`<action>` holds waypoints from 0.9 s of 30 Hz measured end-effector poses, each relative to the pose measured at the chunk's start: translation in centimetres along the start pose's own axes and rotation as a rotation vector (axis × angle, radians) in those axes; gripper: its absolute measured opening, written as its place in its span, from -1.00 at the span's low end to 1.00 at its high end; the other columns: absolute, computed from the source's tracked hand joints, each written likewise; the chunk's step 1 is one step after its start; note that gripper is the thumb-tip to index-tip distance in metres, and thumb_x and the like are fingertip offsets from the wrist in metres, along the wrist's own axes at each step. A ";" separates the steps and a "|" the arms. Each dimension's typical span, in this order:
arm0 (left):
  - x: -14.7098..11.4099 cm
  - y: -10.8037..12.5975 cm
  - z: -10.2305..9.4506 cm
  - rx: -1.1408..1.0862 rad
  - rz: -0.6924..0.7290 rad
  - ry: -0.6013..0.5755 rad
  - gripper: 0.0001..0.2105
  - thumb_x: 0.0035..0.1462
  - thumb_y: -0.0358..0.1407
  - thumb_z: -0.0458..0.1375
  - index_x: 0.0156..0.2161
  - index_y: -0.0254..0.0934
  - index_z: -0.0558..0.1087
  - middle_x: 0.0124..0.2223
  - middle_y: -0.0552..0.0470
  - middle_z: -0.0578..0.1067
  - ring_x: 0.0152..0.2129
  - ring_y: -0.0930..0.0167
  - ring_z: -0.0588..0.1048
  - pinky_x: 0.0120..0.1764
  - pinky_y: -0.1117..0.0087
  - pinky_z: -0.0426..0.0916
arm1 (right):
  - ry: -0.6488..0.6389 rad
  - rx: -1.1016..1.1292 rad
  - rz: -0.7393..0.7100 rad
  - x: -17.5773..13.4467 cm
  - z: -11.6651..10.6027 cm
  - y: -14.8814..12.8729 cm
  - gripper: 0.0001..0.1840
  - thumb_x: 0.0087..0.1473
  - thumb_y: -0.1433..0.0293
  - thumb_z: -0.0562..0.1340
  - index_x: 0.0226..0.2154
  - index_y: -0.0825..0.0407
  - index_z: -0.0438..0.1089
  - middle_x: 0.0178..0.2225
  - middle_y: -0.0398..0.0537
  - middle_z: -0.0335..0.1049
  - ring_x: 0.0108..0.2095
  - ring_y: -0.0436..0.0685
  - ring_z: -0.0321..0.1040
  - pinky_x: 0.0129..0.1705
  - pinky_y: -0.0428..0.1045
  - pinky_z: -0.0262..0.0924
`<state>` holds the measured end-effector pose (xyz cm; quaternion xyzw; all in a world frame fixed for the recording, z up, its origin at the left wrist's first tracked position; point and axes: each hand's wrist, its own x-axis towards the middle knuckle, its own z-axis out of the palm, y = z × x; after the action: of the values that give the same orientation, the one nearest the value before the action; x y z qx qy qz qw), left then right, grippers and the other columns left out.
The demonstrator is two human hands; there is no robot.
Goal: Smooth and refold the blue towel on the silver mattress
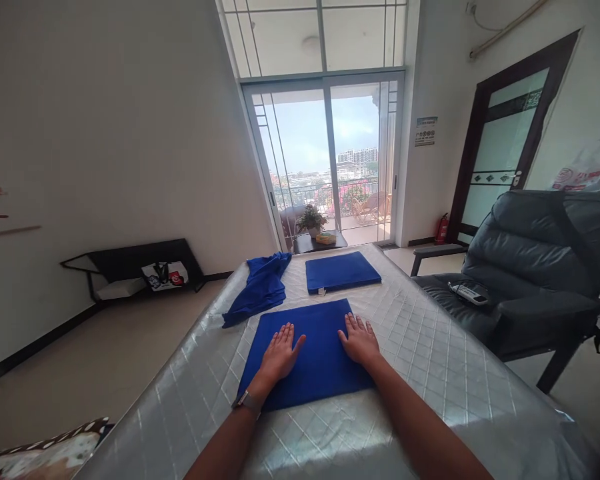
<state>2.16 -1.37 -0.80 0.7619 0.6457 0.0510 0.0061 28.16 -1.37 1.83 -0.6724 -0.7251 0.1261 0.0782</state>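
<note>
A folded blue cloth (315, 360) lies flat as a rough rectangle in front of me. Flat on its left part rests my left hand (281, 353), fingers stretched out, a watch on the wrist. My right hand (360, 339) lies on its right edge, palm down with the fingers spread. Neither hand grips anything. Beyond it is a second folded blue cloth (343, 270), a neat rectangle with a small white tag on its near edge. To the left sits a loosely crumpled blue cloth (263, 287).
The cloths lie on a mattress (420, 360) in a shiny quilted cover. A dark padded armchair (525, 267) stands at the right, a remote-like device (469, 293) on its seat. Past the mattress's far end is a small table with a potted plant (311, 220). A low black rack (140, 267) stands left.
</note>
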 end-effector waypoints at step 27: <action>-3.0 -7.1 0.7 -0.028 -0.130 0.095 -0.19 0.35 0.12 -0.35 0.35 -0.59 0.09 0.40 -0.35 0.06 0.35 0.16 0.06 0.33 0.14 -0.01 | -0.003 -0.106 0.009 0.0 -0.3 -0.3 -0.24 0.33 0.07 -0.24 0.43 0.11 -0.24 0.46 -0.11 -0.35 0.43 0.15 -0.38 0.40 0.17 -0.47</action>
<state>-5.26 -3.10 -2.25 0.7151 0.6924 0.0958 -0.0106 27.98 -1.38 2.25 -0.6785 -0.7280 0.0890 0.0409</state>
